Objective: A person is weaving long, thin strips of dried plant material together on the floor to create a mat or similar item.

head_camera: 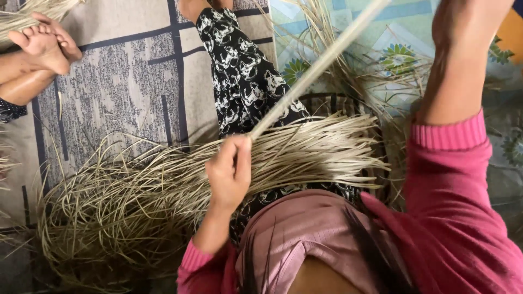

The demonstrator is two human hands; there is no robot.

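— What have you got hold of there?

— My left hand (230, 173), in the lower middle of the frame, is closed around the near end of a long pale strip (318, 64). The strip runs taut from that fist up to the top right, toward my right hand (468, 27). The frame cuts that hand off at the upper edge, so I cannot tell whether its fingers are clamped on the strip or loose.

— How does the strip handle?

— Light, I judge, and springy rather than limp: it holds a straight line between the two hands. It looks smooth and a little slick, and thin enough to crease or split if bent sharply. I would pinch it flat between thumb and fingers near the end, as the left hand does, not in the middle of its span.

— And the rest of the stuff?

— A bundle of reed strips (305, 152) lies across my lap in the centre, ends fanning right. A looser tangled pile (109, 207) spreads at the lower left on the grey patterned rug (125, 65).

— Any packages, labels, signs?

— None that I can see. The only printed surface is a floral mat (400, 51) at the upper right, pale green and blue. Another person's foot (41, 43) rests at the upper left.
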